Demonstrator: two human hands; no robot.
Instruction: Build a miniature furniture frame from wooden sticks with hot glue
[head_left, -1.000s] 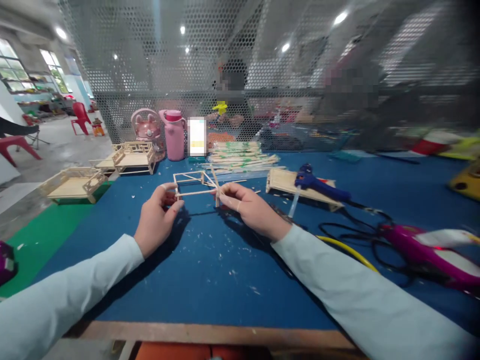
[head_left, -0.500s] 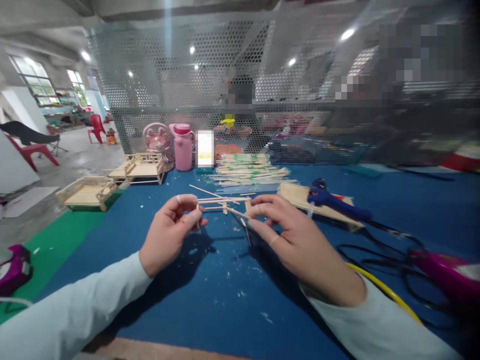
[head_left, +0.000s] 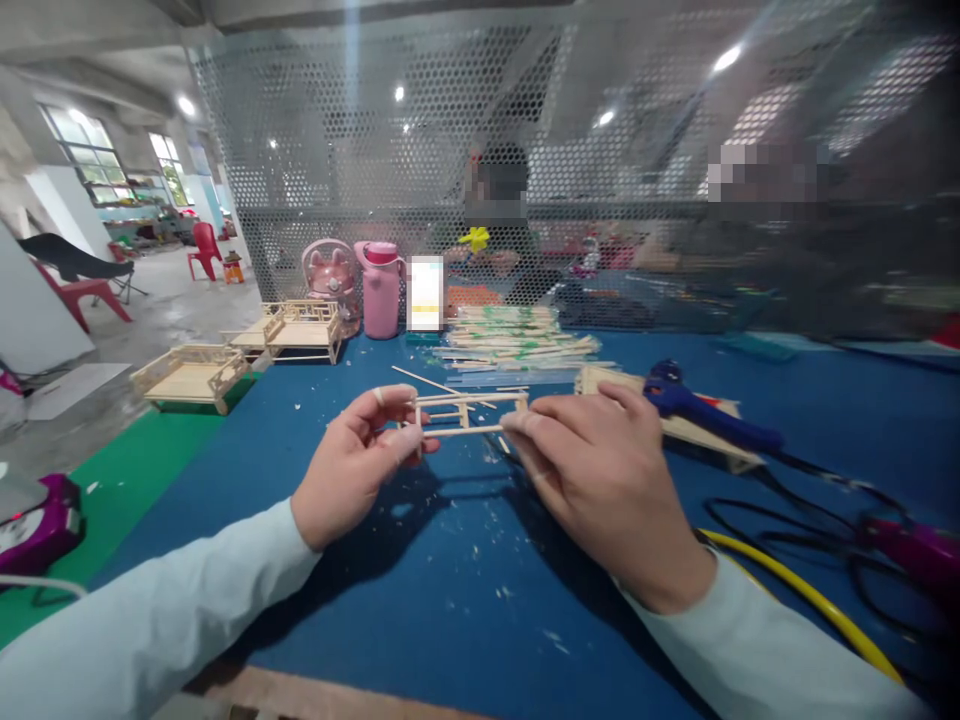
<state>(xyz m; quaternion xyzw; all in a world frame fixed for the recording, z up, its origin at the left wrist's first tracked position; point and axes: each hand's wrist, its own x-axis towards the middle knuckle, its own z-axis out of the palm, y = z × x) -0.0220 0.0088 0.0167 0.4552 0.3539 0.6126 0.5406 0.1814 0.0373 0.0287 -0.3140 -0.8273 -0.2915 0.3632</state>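
Observation:
A small frame of thin wooden sticks (head_left: 472, 401) is held up above the blue table, between my two hands. My left hand (head_left: 366, 455) is closed round its left end, thumb in front and fingers behind. The frame's right end lies in the fingertips of my right hand (head_left: 600, 480), which pinch the near lower wooden stick (head_left: 463, 432). That stick runs almost level from one hand to the other. Part of the frame's right corner is hidden by my right fingers. White tape or wrapping shows on a left finger.
Behind the frame lies a pile of wooden sticks (head_left: 517, 335). Small wooden furniture models (head_left: 191, 378) stand at left. A blue glue gun (head_left: 712, 415) rests on a wooden piece at right, beside black cables and a yellow hose (head_left: 817, 600). Pink bottle (head_left: 381, 290) and mesh screen stand at back.
The near stick, slanted before with its right end lower, now lies level along the frame. My right fingers have closed in at its right end. The camera view has turned slightly left.

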